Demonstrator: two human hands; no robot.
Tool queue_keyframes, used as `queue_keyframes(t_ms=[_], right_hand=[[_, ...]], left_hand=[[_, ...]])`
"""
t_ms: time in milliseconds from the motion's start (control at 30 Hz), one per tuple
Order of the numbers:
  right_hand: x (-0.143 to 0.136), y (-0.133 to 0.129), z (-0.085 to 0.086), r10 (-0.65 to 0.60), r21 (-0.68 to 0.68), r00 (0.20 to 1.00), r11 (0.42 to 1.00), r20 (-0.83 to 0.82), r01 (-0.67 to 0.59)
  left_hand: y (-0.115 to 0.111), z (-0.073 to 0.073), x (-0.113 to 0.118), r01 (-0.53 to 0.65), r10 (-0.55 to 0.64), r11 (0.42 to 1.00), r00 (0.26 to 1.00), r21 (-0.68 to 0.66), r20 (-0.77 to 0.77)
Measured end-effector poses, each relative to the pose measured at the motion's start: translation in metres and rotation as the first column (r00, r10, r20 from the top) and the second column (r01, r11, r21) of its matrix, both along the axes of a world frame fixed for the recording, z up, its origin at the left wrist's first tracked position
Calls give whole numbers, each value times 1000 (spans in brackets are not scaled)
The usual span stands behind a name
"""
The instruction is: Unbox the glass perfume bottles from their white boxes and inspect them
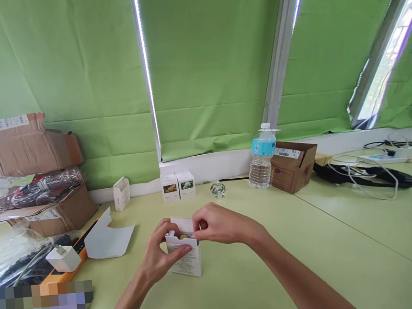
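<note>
A small white box (187, 264) with fine print stands upright on the table, its top flap raised. My left hand (160, 252) is closed around the box's left side, its thumb across the front. Inside the opening a small yellowish round thing (183, 237) shows. At the box's right top edge my right hand (215, 225) has its fingers curled and pinched; what they hold, if anything, is hidden. Behind the box stand two white boxes with pictures, one with yellow flowers (170, 188) and one with white flowers (186, 185), and a clear glass object (218, 189).
Left: an open white box (122, 194), a white sheet (108, 240), a white charger (63, 259) and stacked cardboard boxes (32, 148). Back right: a water bottle (260, 164), an open cardboard box (290, 169) and a black object with white cables (366, 176).
</note>
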State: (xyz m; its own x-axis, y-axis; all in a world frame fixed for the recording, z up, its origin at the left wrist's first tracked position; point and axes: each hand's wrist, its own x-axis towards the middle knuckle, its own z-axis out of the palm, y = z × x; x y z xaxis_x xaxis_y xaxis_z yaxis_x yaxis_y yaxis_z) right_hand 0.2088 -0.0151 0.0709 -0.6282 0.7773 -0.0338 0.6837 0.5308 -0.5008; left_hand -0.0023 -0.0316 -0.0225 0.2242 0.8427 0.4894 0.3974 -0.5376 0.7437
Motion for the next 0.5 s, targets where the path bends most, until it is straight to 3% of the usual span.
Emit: queue_keyframes(t_ms=[233, 500], right_hand=[[6, 7, -3, -57, 35, 995, 998, 83, 54], [-5, 3, -2, 28, 1, 990, 1000, -140, -28]], left_hand=[[6, -21, -3, -146, 145, 989, 983, 4, 113], [2, -42, 2, -257, 253, 966, 943, -8, 218]])
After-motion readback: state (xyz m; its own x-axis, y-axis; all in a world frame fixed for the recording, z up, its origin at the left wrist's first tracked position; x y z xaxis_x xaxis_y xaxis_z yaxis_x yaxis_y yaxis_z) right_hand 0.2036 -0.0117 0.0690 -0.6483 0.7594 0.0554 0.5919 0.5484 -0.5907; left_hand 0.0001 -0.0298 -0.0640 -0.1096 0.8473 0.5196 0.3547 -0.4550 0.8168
